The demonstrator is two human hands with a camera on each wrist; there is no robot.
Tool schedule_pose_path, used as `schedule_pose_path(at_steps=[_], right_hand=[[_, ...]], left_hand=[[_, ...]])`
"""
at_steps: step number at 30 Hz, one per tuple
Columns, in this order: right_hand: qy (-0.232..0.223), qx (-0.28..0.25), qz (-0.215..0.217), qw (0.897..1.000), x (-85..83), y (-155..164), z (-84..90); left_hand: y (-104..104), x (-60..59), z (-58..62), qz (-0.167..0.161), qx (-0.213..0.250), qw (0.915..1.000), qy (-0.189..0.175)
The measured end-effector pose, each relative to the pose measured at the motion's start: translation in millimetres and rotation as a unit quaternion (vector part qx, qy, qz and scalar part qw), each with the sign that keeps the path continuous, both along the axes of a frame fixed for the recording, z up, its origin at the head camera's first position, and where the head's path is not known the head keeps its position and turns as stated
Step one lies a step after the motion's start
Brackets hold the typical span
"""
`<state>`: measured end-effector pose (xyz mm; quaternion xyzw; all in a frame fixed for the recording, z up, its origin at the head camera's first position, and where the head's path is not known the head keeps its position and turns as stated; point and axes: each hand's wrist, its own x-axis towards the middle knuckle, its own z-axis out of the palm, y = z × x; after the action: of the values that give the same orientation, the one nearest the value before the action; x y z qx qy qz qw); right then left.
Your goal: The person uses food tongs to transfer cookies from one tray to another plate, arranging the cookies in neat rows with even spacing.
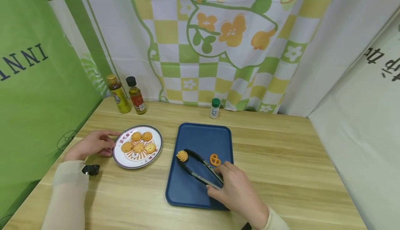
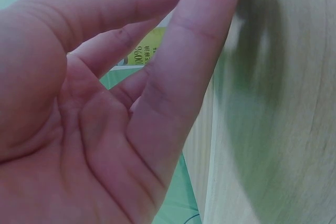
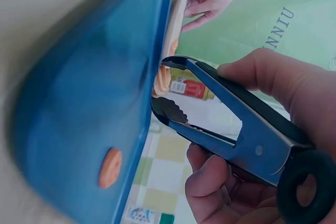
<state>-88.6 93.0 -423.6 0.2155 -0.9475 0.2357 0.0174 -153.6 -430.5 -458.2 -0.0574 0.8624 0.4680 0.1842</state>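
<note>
Gripping black tongs [image 1: 200, 169] pinching a swirl cookie [image 1: 182, 155], right hand [image 1: 239, 192], serrated tips visible only wrist-side, left hand [image 1: 92, 145] relaxed beside plate [image 1: 120, 160]

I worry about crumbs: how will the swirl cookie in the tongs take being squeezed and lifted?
The swirl cookie looks ridged and baked dry, so probably brittle under a hard squeeze. Small, likely light. The tongs, gripped by the right hand, have toothed tips, so slipping seems unlikely.

I see open table [image 1: 281, 160] right of the tray [image 1: 203, 138]; the plate [image 1: 120, 160] and bottles [image 1: 125, 94] crowd the left.
</note>
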Motion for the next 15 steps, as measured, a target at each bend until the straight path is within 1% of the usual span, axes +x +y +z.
schedule_pose_path(at_steps=[4,11,15], right_hand=[[0.001,-0.001,0.019,1.000,-3.2,-12.3,4.2],[-0.026,-0.015,0.064,0.998,-8.4,-35.9,8.6],[-0.028,-0.019,0.086,0.996,-10.5,-52.3,9.9]], left_hand=[[1.7,-0.6,0.7,-0.001,0.000,1.0000,0.003],[2.7,-0.1,1.8,0.001,0.004,1.0000,0.003],[2.5,0.7,2.4,-0.001,0.009,1.0000,0.004]])
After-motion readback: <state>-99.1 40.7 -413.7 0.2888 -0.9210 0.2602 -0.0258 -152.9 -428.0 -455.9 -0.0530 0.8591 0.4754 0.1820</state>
